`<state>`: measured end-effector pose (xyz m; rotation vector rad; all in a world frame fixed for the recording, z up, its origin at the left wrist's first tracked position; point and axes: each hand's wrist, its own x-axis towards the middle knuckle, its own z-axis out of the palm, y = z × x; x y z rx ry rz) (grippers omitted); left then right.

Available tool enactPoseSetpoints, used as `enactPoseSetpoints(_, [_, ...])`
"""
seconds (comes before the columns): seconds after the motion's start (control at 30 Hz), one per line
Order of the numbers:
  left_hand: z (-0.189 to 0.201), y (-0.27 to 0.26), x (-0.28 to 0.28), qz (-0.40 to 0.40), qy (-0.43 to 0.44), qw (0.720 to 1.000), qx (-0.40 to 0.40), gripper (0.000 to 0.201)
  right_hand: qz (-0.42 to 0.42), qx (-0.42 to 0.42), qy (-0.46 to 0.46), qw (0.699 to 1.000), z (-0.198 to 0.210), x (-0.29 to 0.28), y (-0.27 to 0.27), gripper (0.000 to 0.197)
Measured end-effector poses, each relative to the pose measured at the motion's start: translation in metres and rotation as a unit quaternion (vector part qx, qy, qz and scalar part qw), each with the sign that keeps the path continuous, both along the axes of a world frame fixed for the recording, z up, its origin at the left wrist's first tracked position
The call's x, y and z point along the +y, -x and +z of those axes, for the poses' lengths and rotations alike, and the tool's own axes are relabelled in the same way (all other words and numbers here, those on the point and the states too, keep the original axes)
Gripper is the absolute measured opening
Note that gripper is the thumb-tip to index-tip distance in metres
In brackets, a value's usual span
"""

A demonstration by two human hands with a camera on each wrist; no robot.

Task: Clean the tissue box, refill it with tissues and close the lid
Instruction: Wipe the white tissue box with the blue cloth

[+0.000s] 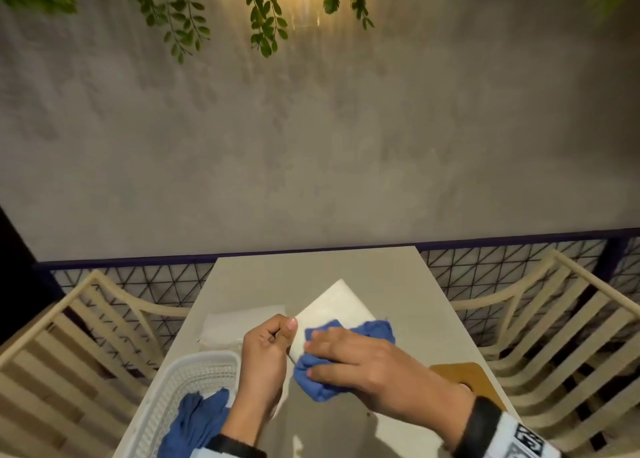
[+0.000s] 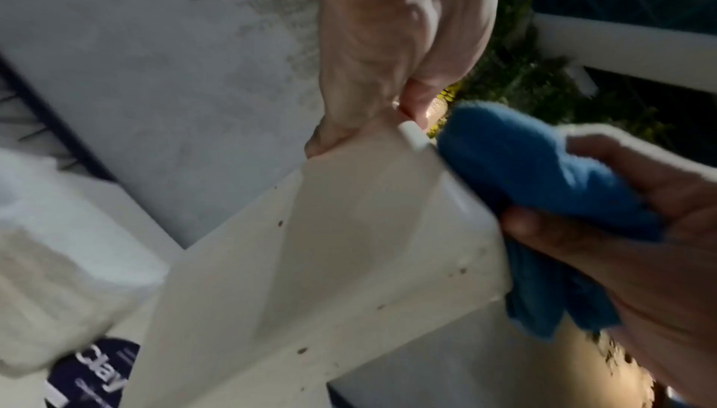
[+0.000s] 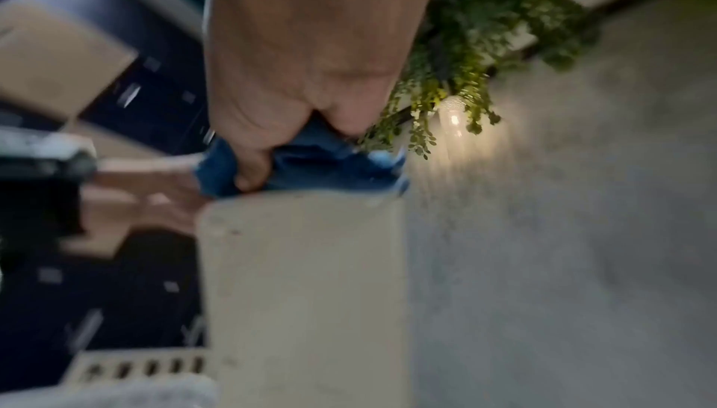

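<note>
The white tissue box [image 1: 334,307] is tipped up over the table [image 1: 398,284], lid off. My left hand [image 1: 284,331] pinches the box's near left corner between thumb and fingers, as the left wrist view shows too, with the left hand [image 2: 403,117] on the speckled white box [image 2: 349,246]. My right hand [image 1: 320,357] grips a crumpled blue cloth [image 1: 367,331] and presses it on the box's near face. In the right wrist view my right hand [image 3: 271,150] bunches the blue cloth [image 3: 322,166] on the box [image 3: 302,292]. A wrapped tissue pack [image 1: 242,322] lies left of the box.
A white perforated basket [image 1: 194,378] at the near left holds a second blue cloth [image 1: 197,419]. A brown wooden lid [image 1: 465,378] with a hole lies at the near right. Slatted chairs [image 1: 561,319] flank the table, and a railing runs along its far edge.
</note>
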<state>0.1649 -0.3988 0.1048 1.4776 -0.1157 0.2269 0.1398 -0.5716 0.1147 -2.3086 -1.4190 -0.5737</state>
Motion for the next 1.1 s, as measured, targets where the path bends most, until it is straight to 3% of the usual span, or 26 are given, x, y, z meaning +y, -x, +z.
enactPoseSetpoints(0.1, [-0.004, 0.004, 0.002, -0.007, -0.026, 1.0, -0.004, 0.035, -0.089, -0.013, -0.051, 0.995, 0.014, -0.026, -0.01, 0.022])
enactPoseSetpoints(0.17, [-0.001, 0.004, -0.001, 0.003, -0.002, 1.0, 0.005, 0.029, -0.129, -0.006, -0.11, 0.986, 0.023, -0.009, -0.014, 0.022])
enactPoseSetpoints(0.23, [0.002, 0.001, 0.004, 0.011, 0.024, 1.0, 0.001, 0.029, -0.061, 0.009, -0.067, 0.996, 0.012, 0.013, -0.007, 0.019])
enactPoseSetpoints(0.3, [0.002, -0.002, 0.014, 0.01, 0.011, 1.0, -0.011, 0.035, 0.011, 0.004, 0.009, 1.0, 0.0, -0.003, 0.004, 0.023])
enactPoseSetpoints(0.4, [0.001, 0.001, 0.016, 0.004, -0.008, 1.0, -0.021, 0.031, -0.079, -0.008, -0.062, 0.995, 0.009, -0.033, -0.006, 0.021])
enactPoseSetpoints(0.47, [0.001, 0.001, 0.01, 0.01, -0.002, 1.0, -0.019, 0.032, -0.13, -0.011, -0.128, 0.983, 0.022, -0.015, -0.015, 0.023])
enactPoseSetpoints(0.53, [0.001, -0.001, 0.007, 0.014, 0.026, 0.999, -0.02, 0.033, -0.071, 0.013, -0.108, 0.992, 0.021, 0.018, -0.01, 0.018])
enactPoseSetpoints(0.6, [0.0, -0.004, 0.012, 0.016, 0.031, 0.999, -0.022, 0.036, 0.025, 0.018, -0.011, 0.999, 0.009, 0.018, 0.004, 0.017])
enactPoseSetpoints(0.67, [-0.002, -0.004, 0.016, 0.016, 0.031, 0.999, -0.016, 0.036, 0.016, -0.001, 0.011, 1.0, 0.007, -0.006, 0.006, 0.019])
enactPoseSetpoints(0.8, [-0.002, -0.01, 0.008, 0.023, 0.033, 0.999, -0.014, 0.034, -0.111, -0.003, -0.108, 0.988, 0.023, 0.001, -0.016, 0.023])
enactPoseSetpoints(0.87, [-0.002, -0.017, 0.009, 0.029, 0.042, 0.999, -0.01, 0.038, -0.05, 0.017, -0.057, 0.997, 0.016, 0.025, -0.011, 0.022])
enactPoseSetpoints(0.93, [-0.005, -0.02, 0.015, 0.029, 0.036, 0.999, -0.01, 0.042, 0.029, 0.017, 0.026, 0.999, 0.007, 0.012, -0.001, 0.021])
enactPoseSetpoints(0.97, [-0.007, -0.02, 0.018, 0.025, 0.034, 0.999, -0.015, 0.041, 0.026, 0.01, 0.028, 0.999, 0.007, -0.002, -0.001, 0.02])
enactPoseSetpoints(1.1, [-0.008, -0.015, 0.008, 0.004, 0.012, 0.999, -0.033, 0.039, -0.133, -0.002, -0.127, 0.983, 0.026, -0.007, -0.031, 0.022])
